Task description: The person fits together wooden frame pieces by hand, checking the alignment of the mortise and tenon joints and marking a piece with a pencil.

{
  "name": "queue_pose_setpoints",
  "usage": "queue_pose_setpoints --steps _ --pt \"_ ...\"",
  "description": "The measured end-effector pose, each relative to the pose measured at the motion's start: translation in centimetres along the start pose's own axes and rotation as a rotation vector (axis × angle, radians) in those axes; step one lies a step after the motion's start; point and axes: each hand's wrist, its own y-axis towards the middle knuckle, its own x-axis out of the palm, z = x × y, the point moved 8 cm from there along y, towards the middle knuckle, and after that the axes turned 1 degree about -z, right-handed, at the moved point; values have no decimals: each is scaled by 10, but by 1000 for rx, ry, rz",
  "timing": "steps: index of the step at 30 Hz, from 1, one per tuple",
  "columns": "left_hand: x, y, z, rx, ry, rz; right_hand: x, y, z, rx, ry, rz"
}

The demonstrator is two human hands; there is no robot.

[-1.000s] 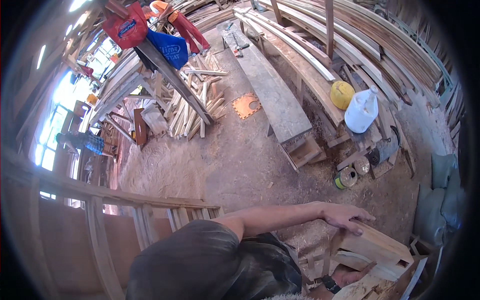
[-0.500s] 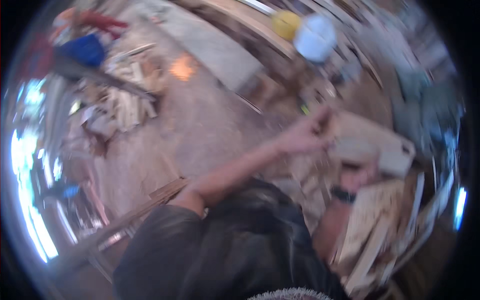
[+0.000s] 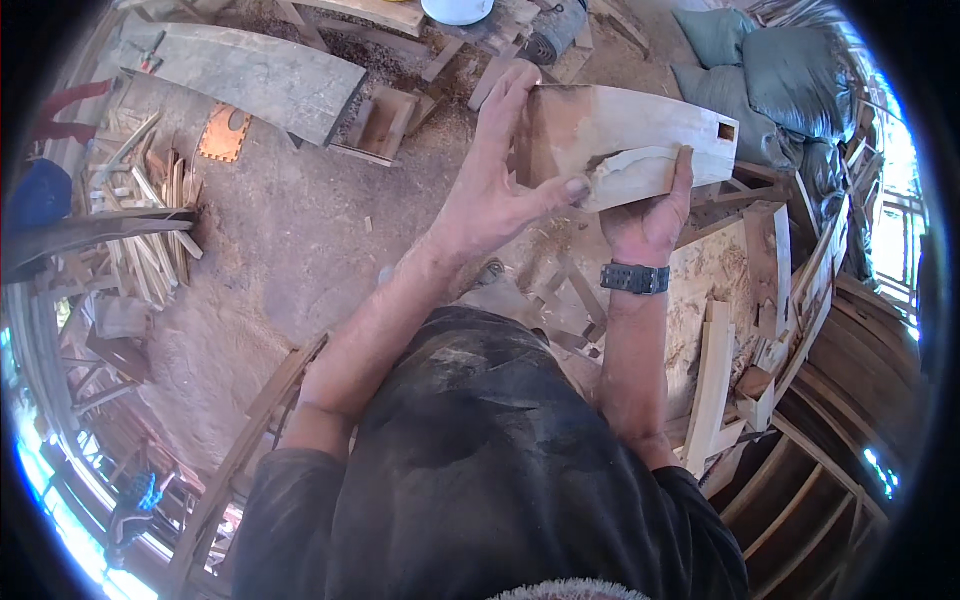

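Note:
In front of me I hold up a pale wooden workpiece (image 3: 650, 120) with a browner left end. A small square opening shows near its far right corner, and a ragged light patch runs along its lower face. My left hand (image 3: 495, 185) is closed on the left end, its fingers at the upper corner and its thumb at the lower edge. From below, my right hand (image 3: 645, 225) grips the lower right side, with its thumb up over the face. A black wristwatch (image 3: 634, 279) is on my right wrist.
A long grey board (image 3: 270, 85) lies at the upper left, near an orange perforated piece (image 3: 225, 133) on the floor. Scrap sticks (image 3: 150, 230) are heaped at left. Filled green sacks (image 3: 800, 85) and a white bucket (image 3: 457, 10) are farther off. Planks (image 3: 710, 375) lean at right.
The view has shifted and steadied from a blur. The workpiece is now raised higher in front of me, with both hands on it; before, both hands were apart and near it.

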Motion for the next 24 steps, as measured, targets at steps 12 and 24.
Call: queue_pose_setpoints --steps 12,24 --pt "4 0 3 41 -150 142 -13 19 7 -8 -80 -33" --pt "-7 -3 -12 1 -277 195 15 28 19 -18 -56 -111"
